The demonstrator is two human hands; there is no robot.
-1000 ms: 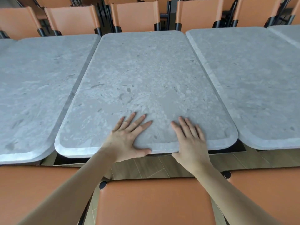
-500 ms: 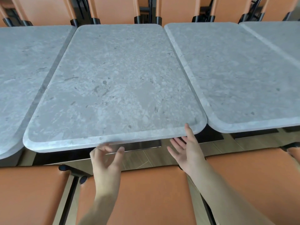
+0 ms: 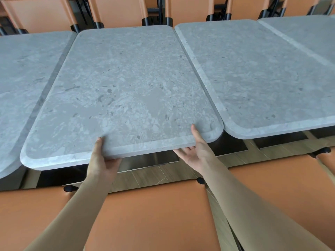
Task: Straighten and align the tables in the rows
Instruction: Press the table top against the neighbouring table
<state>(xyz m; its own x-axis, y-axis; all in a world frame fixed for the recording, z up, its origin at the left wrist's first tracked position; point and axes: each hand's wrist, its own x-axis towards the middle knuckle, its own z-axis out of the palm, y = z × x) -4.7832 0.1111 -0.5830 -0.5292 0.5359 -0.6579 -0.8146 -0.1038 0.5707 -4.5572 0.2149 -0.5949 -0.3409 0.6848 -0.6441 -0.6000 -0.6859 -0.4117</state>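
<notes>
A grey stone-look table point(image 3: 125, 84) with rounded corners stands in front of me, in a row between a left table point(image 3: 23, 73) and a right table point(image 3: 262, 75). My left hand point(image 3: 101, 160) grips its near edge, thumb on top and fingers under the slab. Further right on the same edge, my right hand point(image 3: 194, 151) holds it the same way, thumb on the top surface and fingers underneath. The middle table's near edge sits closer to me than the right table's edge.
Orange chair backs point(image 3: 154, 214) stand directly below my arms, between me and the tables. More orange chairs point(image 3: 117, 9) line the far side. A further table point(image 3: 308, 33) lies at the far right. Dark table bases point(image 3: 148, 160) and wooden floor show under the near edge.
Both hands left the tabletop, dropped below the near edge, and now clasp that edge with thumbs on top. The view has shifted slightly.
</notes>
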